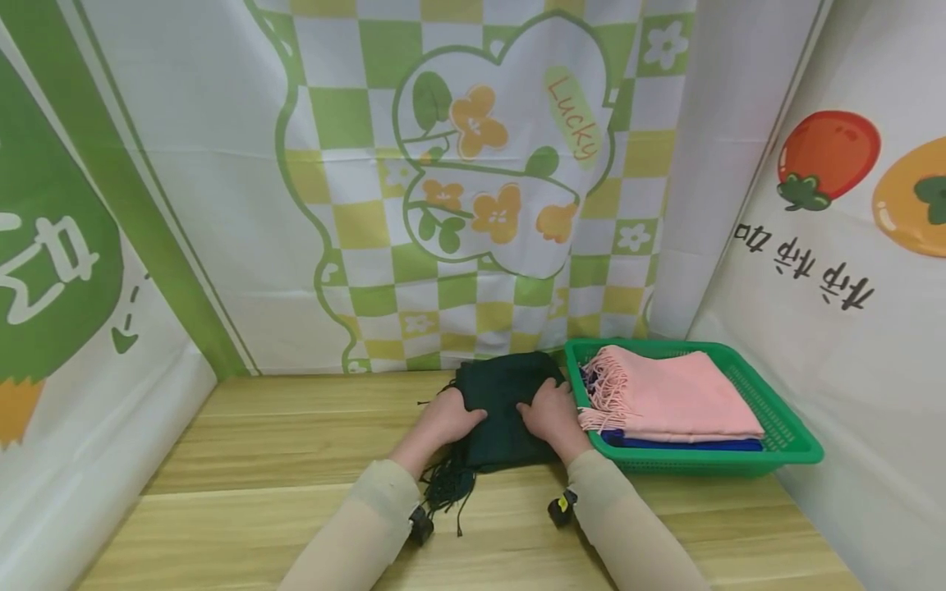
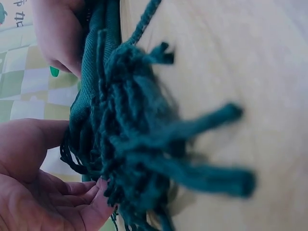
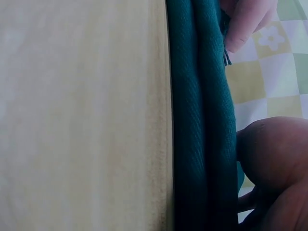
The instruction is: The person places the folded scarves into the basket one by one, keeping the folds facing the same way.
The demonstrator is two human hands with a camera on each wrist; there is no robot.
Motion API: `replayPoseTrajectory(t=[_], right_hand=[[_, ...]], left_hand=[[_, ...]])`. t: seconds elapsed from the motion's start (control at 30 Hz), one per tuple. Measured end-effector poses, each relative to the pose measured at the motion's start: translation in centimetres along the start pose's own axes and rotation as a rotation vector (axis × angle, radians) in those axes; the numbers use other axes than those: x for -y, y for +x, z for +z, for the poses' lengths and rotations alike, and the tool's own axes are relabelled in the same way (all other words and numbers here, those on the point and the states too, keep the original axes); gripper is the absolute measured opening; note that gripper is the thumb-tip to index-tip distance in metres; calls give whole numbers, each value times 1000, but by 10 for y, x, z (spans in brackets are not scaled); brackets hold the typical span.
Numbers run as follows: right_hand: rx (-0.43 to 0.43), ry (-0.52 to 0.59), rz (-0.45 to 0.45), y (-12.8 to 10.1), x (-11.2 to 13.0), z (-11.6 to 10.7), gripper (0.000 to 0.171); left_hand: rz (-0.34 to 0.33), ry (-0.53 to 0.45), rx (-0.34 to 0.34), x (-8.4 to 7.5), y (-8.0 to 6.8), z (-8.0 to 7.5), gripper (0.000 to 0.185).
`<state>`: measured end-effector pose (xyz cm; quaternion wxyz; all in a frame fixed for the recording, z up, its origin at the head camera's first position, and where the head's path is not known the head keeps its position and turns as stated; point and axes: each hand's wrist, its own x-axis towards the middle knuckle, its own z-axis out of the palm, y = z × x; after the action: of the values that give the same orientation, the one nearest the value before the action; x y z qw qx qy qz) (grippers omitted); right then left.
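Note:
A folded dark green scarf (image 1: 502, 410) lies on the wooden table (image 1: 259, 460), its fringe (image 1: 447, 488) trailing toward me. Both hands rest flat on top of it. My left hand (image 1: 447, 419) presses its left part and my right hand (image 1: 550, 414) its right part, fingers fairly straight. In the left wrist view the tasselled fringe (image 2: 144, 159) fills the middle, with my left palm (image 2: 33, 192) beside it. The right wrist view shows the scarf's layered folded edge (image 3: 202, 120) on the table, under my right hand (image 3: 274, 168).
A green plastic basket (image 1: 791, 431) stands just right of the scarf, holding a folded pink fringed scarf (image 1: 672, 394) over a blue one (image 1: 687, 444). Printed cloth backdrops (image 1: 488, 189) close in the table at the back and on both sides.

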<state>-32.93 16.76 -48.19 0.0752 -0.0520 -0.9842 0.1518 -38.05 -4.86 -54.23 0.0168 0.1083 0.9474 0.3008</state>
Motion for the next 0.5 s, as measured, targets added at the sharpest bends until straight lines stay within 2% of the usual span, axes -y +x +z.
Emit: replayPoseTrajectory(t=[0.13, 0.3, 0.4, 0.5], right_hand=[[-4, -16, -2, 0, 0, 1, 74], [0, -58, -13, -2, 2, 0, 79], [-1, -73, -19, -3, 3, 0, 86], [1, -83, -25, -6, 5, -2, 92]], left_hand=[[-25, 13, 9, -5, -3, -3, 64], [-17, 26, 30, -16, -10, -12, 59], [-9, 29, 41, -16, -12, -15, 60], [20, 23, 28, -10, -10, -13, 60]])
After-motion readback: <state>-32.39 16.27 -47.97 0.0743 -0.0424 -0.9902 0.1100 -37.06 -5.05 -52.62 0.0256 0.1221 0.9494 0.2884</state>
